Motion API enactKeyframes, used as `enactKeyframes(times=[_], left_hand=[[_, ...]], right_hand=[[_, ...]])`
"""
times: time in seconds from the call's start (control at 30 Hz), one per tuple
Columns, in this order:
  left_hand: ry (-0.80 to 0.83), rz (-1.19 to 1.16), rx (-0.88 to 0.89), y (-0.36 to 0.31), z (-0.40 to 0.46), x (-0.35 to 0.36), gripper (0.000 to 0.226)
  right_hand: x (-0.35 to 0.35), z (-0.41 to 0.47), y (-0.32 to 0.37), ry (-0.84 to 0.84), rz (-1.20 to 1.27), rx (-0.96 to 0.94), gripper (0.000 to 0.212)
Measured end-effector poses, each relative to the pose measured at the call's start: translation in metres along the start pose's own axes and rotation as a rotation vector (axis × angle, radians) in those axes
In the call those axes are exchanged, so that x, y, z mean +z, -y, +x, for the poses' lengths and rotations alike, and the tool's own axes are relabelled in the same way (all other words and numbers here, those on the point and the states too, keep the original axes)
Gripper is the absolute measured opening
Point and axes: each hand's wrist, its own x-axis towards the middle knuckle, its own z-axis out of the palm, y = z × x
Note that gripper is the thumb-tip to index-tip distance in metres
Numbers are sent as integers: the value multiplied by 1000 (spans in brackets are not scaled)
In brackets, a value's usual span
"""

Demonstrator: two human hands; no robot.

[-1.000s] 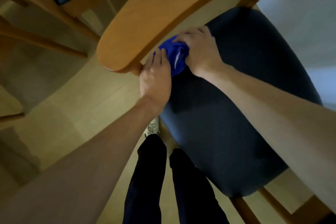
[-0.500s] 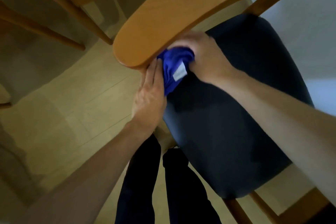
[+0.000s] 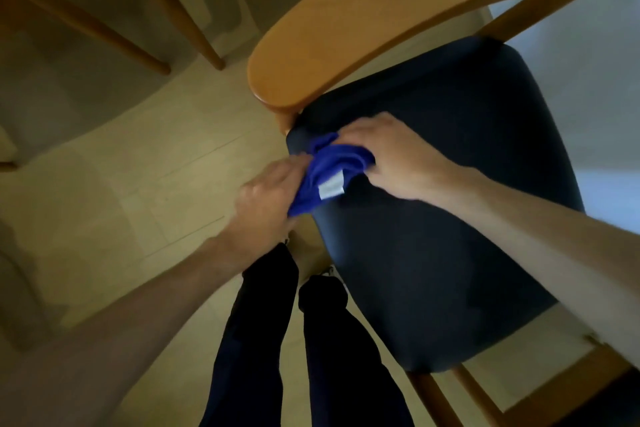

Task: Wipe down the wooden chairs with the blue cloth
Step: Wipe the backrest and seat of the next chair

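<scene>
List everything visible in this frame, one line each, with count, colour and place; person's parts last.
cloth: 1, blue with a white tag, bunched at the seat's near-left corner, between both hands
chair: 1, light wood frame, centre and right
seat cushion: 1, dark navy, on that chair
second chair: 1, light wood legs, top left, mostly cropped
floor: pale tan, left
legs: 2, dark trousers, bottom centre
left hand: 1, grip on the cloth's left edge
right hand: 1, grip on the cloth's right side

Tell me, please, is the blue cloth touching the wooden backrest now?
Apart: the head view shows dark seat between the blue cloth and the wooden backrest.
</scene>
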Motion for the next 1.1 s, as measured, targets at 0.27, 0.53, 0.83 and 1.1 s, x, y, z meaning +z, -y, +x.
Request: enactKeyframes(times=[0.27, 0.53, 0.83, 1.1], left_hand=[[-94, -116, -410, -24, 19, 32, 64], [296, -160, -4, -3, -41, 15, 68], [-160, -221, -537, -11, 20, 41, 63], [52, -76, -104, -69, -60, 61, 74]], right_hand=[[27, 31, 29, -406, 193, 148, 38], [42, -47, 20, 50, 39, 61, 51], [31, 50, 33, -388, 163, 130, 38], [59, -89, -2, -156, 262, 208, 31]])
